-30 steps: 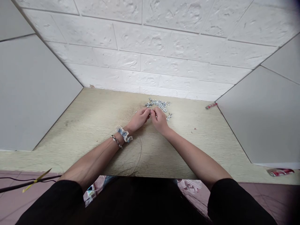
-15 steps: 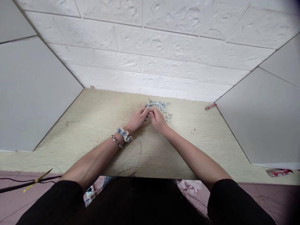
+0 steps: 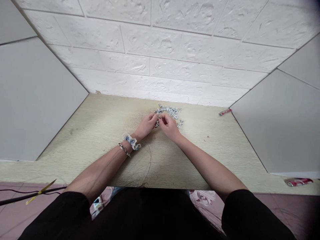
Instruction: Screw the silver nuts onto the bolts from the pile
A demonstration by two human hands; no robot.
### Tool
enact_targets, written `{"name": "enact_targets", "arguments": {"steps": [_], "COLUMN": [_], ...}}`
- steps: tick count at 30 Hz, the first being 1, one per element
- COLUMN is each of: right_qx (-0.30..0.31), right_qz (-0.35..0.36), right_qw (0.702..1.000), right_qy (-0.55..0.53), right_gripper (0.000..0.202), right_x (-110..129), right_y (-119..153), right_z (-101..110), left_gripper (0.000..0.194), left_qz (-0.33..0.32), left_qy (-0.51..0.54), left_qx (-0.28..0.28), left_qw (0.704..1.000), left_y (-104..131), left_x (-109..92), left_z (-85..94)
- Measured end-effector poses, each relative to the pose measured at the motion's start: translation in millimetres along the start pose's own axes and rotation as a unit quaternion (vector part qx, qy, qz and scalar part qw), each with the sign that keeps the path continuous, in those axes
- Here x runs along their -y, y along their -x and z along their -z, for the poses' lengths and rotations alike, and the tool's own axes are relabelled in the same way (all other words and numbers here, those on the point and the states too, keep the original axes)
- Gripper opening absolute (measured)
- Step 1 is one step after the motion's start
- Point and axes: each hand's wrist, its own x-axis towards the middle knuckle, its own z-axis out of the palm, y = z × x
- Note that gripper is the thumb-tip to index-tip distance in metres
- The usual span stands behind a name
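My left hand (image 3: 148, 125) is pinched closed on a small silver bolt (image 3: 158, 112), whose end shows just above the thumb. Close against it, my right hand (image 3: 170, 126) has thumb and forefinger pinched at the same spot. What lies between those right fingertips is too small to make out. Just behind the hands is a loose pile of silver bolts, nuts and washers (image 3: 171, 111). A few more bolts (image 3: 180, 124) lie apart, to the right of my right hand. Some metal pieces (image 3: 157, 124) show partly beneath the fingertips.
The pale wooden tabletop (image 3: 100, 126) ends at a white brick-patterned wall (image 3: 160, 70). Grey panels stand at the left (image 3: 42, 100) and right (image 3: 282, 123). Red clamps (image 3: 225, 112) sit by the right panel. A black cable (image 3: 47, 191) with a yellow tie hangs at lower left.
My right-hand fingers have shifted slightly, with the forefinger lifted and curled more above the thumb. The left hand stays in nearly the same place, and the pile looks unchanged.
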Motion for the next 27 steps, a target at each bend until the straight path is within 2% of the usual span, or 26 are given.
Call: {"name": "enact_targets", "arguments": {"steps": [6,12,15,17,20,22,27], "right_qx": [-0.01,-0.026,-0.053,-0.07,-0.094,-0.113,-0.119], "right_qz": [-0.05,-0.038,0.015,0.085,0.205,0.255,0.275], "right_qw": [0.997,0.997,0.998,0.994,0.971,0.953,0.939], "right_qy": [-0.065,-0.06,-0.021,0.024,0.083,0.115,0.17], "right_gripper": [0.012,0.01,0.006,0.005,0.016,0.02,0.026], "right_x": [-1.0,-1.2,-0.7,-0.8,-2.5,-4.1,-6.2], "right_y": [1.1,2.0,2.7,3.5,4.6,5.3,6.2], "right_z": [-3.2,-4.0,-4.2,-4.1,-3.3,-2.5,-2.2], "left_gripper": [0.032,0.031,0.031,0.032,0.034,0.036,0.038], "left_qz": [0.0,0.004,0.002,-0.002,-0.002,0.003,0.016], "left_qy": [-0.006,-0.004,-0.006,-0.012,-0.023,-0.027,-0.024], "left_qx": [0.009,0.014,0.022,0.023,0.029,0.044,0.073], "left_qw": [1.0,1.0,1.0,1.0,0.999,0.999,0.997], "left_y": [0.0,0.8,0.9,1.4,3.1,4.5,6.5], "left_x": [-0.2,-3.7,-4.6,-5.1,-6.4,-7.4,-8.3], "left_z": [0.8,0.9,1.5,1.8,1.3,0.4,-1.8]}}
